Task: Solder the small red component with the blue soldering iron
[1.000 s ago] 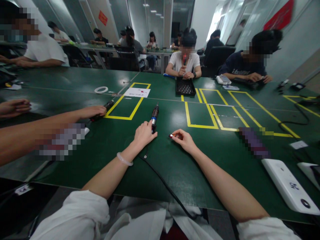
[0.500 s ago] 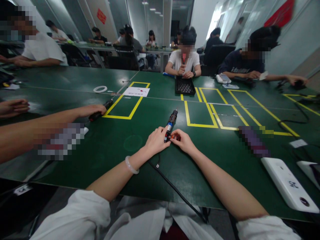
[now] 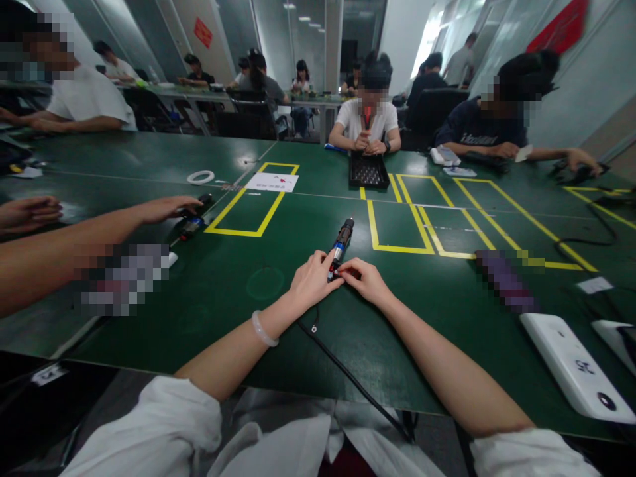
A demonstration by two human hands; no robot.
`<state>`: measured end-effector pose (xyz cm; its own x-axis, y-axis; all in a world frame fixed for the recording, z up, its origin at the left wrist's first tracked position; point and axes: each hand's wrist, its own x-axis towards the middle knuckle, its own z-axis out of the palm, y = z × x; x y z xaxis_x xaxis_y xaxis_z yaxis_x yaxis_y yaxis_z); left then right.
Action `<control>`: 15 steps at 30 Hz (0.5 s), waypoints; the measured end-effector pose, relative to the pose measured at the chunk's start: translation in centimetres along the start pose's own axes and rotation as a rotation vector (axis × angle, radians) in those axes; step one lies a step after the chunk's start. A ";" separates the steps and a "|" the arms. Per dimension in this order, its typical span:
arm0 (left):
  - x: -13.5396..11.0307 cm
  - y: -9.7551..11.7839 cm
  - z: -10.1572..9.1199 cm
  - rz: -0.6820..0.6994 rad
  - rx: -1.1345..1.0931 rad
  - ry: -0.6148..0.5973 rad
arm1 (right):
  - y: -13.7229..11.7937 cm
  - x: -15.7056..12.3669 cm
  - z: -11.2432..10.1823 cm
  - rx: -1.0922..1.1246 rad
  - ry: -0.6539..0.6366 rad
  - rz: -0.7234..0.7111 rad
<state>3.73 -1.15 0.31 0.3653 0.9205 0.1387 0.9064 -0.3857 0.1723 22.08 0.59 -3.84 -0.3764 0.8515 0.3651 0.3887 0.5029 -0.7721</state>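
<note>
An electric screwdriver [image 3: 343, 235] lies on the green table [image 3: 238, 324], its tip pointing away from me. Its casing seems partly open, with a blue and silver section showing. My left hand [image 3: 309, 279] is closed over the rear part, steadying it against the table. At that same rear end, the fingers of my right hand [image 3: 366, 279] are pinched together beside small red and black parts; what they grip is too small to make out. From beneath my left hand a black cable [image 3: 348, 376] runs back to the table's edge, near a small ring terminal [image 3: 314, 328].
At the left a co-worker's hand [image 3: 173, 207] is over a similar tool [image 3: 191, 227]. A white power bank [image 3: 571, 364] and a blurred-out phone [image 3: 504, 279] lie at the right. Ahead are yellow tape outlines [image 3: 402, 250], a paper sheet [image 3: 273, 182] and a black tray [image 3: 368, 173].
My right fingers have shifted slightly at the screwdriver's rear, and an orange-red spot under them no longer shows. The co-worker's hand at left has moved back, uncovering blue on their tool.
</note>
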 end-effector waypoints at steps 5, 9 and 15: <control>0.2 -0.2 0.1 -0.010 -0.005 0.022 | 0.2 -0.3 0.2 0.090 0.008 0.067; 0.2 -0.5 -0.2 -0.024 -0.004 0.004 | 0.2 -0.4 0.2 0.111 0.018 0.073; 0.6 -2.1 -0.8 -0.091 0.029 -0.009 | 0.1 -0.4 0.1 0.107 0.014 0.095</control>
<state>1.85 0.19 0.79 0.2829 0.9522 0.1150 0.9417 -0.2986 0.1552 22.23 0.25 -4.12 -0.3302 0.8969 0.2942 0.3295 0.4016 -0.8545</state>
